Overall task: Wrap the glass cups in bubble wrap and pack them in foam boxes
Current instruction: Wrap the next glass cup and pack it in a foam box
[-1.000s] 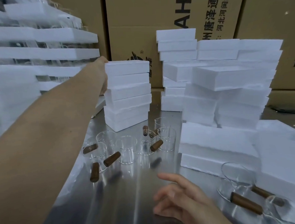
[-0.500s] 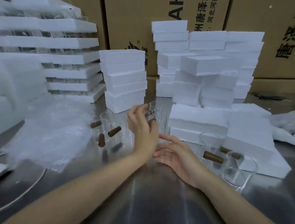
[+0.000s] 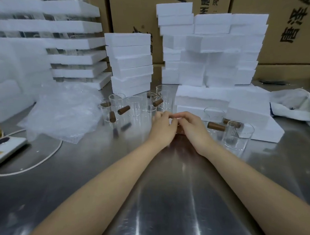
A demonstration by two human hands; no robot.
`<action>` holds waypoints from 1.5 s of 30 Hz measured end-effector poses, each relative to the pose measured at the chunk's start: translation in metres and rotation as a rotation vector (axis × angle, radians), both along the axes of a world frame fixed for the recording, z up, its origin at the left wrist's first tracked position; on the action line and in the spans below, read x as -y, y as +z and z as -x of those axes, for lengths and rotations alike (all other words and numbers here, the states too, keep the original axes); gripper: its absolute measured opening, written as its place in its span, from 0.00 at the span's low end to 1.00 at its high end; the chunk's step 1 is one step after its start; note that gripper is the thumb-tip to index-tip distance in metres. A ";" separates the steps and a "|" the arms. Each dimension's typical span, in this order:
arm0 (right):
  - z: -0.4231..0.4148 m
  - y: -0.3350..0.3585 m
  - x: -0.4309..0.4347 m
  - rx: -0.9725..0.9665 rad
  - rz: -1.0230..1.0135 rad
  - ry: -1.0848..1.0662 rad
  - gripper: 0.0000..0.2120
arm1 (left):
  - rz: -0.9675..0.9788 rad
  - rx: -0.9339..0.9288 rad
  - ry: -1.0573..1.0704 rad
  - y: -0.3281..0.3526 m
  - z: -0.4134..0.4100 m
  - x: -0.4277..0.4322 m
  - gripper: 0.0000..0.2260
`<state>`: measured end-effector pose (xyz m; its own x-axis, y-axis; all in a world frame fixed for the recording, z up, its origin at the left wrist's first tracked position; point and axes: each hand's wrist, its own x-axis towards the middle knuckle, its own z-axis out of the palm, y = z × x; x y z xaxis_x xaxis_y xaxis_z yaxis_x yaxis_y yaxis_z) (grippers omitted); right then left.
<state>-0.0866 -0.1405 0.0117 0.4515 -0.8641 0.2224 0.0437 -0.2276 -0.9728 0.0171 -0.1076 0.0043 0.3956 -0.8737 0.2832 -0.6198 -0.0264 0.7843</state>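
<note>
Glass cups (image 3: pixel 133 107) stand bare, so wrapping looks unstarted; bubble wrap (image 3: pixel 65 112) lies left of them, foam boxes (image 3: pixel 130 61) behind. Left hand (image 3: pixel 162 128) and right hand (image 3: pixel 193 129) curl together; whether they hold anything, I cannot tell.

I count roughly six glass cups (image 3: pixel 134 107) at 11 o'clock, two more at 2. One bubble wrap (image 3: pixel 61 112) heap. Stacked foam boxes (image 3: pixel 130 63): too many to tally.

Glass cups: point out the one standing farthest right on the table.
The glass cup nearest the viewer, just right of the right hand, before the low foam boxes. One other stands behind it to the left; the rest cluster farther left.
</note>
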 end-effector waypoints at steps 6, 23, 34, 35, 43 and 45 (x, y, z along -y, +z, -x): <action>0.003 0.019 -0.004 -0.673 0.973 -0.234 0.18 | 0.006 0.115 -0.048 -0.001 -0.003 -0.002 0.11; 0.090 0.055 0.048 -1.031 0.298 -0.860 0.27 | 0.023 0.048 -0.089 -0.002 -0.009 0.003 0.09; 0.043 0.080 -0.014 -0.054 0.924 -0.797 0.22 | 0.271 -0.129 -0.119 0.001 -0.007 0.004 0.15; 0.034 0.075 -0.018 0.086 0.798 -0.605 0.21 | 0.278 -0.259 -0.126 0.005 -0.006 0.002 0.21; 0.022 0.059 -0.015 0.173 -0.305 0.012 0.15 | 0.294 -0.776 -0.194 0.012 -0.014 -0.001 0.27; 0.028 0.057 -0.008 -0.052 0.038 -0.172 0.12 | 0.323 -0.881 -0.110 0.011 -0.019 -0.001 0.17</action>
<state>-0.1142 -0.1329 0.0688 0.3095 -0.9210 0.2367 -0.0490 -0.2641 -0.9633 0.0357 -0.1070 0.0153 0.5029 -0.8501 0.1565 0.2130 0.2973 0.9307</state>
